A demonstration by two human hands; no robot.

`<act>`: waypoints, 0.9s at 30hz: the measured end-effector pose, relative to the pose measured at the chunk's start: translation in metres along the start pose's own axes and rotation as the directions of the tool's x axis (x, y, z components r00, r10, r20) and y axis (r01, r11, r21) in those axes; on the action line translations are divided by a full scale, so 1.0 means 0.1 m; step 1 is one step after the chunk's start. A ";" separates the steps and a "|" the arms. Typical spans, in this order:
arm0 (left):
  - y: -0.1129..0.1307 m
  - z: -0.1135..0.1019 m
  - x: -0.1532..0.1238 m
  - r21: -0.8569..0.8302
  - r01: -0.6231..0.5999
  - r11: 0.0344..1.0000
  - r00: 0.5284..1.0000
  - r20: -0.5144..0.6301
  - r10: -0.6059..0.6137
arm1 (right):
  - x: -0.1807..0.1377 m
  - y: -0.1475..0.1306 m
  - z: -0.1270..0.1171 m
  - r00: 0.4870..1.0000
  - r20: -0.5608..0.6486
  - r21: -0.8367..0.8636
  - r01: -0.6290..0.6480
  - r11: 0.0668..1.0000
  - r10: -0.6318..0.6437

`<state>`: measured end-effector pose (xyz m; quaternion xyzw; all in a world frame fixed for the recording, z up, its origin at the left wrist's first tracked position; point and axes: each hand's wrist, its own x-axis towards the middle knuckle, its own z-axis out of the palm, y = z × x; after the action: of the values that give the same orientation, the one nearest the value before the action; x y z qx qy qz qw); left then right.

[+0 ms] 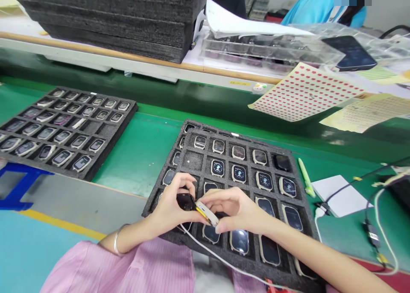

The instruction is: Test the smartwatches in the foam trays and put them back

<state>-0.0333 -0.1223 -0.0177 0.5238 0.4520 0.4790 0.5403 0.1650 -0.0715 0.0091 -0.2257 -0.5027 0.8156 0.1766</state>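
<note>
My left hand point(171, 203) is closed on a small dark rounded part point(185, 201), gripped between thumb and fingers. My right hand point(235, 209) pinches a light-coloured smartwatch case point(207, 214), tilted and seen edge-on. A yellow strip shows along the case's side, close to the dark part; whether the two are joined I cannot tell. Both hands are above a black foam tray point(230, 259) with smartwatches in its pockets, several with lit screens, such as one watch point(218, 168). A white cable point(221, 261) runs from under my left hand toward the lower right.
Another foam tray of watches point(112, 130) lies at left. A green pen point(306, 177), a white card point(341, 195) and cables point(371, 233) are at right. The shelf ahead bears stacked black foam point(118, 19), clear plastic trays point(256, 49) and a phone point(349, 53). Sticker sheets point(304, 92) hang from it. Two people are beyond.
</note>
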 end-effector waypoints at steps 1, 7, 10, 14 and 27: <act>0.00 0.00 0.00 -0.011 0.006 1.000 1.000 0.015 -0.006 | 0.00 -0.01 0.01 1.000 0.000 -0.006 0.000 1.000 0.000; 0.00 -0.01 0.00 0.023 0.078 0.997 0.992 0.102 -0.080 | -0.01 -0.06 0.05 0.999 -0.018 -0.088 0.041 0.995 -0.043; 0.03 0.02 0.03 0.021 0.112 0.993 0.985 0.129 -0.114 | -0.01 -0.03 0.04 0.999 -0.018 -0.054 0.040 0.998 -0.041; 0.09 0.04 0.09 -0.054 0.189 0.981 0.977 0.115 -0.182 | 0.02 0.05 0.01 1.000 0.015 0.190 0.013 0.982 -0.016; 0.02 -0.09 0.16 -0.329 0.421 0.845 0.880 0.376 -0.291 | 0.04 -0.17 -0.14 0.977 -0.198 0.244 0.129 0.961 -0.081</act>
<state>-0.0399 -0.1055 -0.0161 0.3762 0.3431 0.3624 0.7806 0.1703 -0.0521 0.0180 -0.2494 -0.3859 0.8382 0.2937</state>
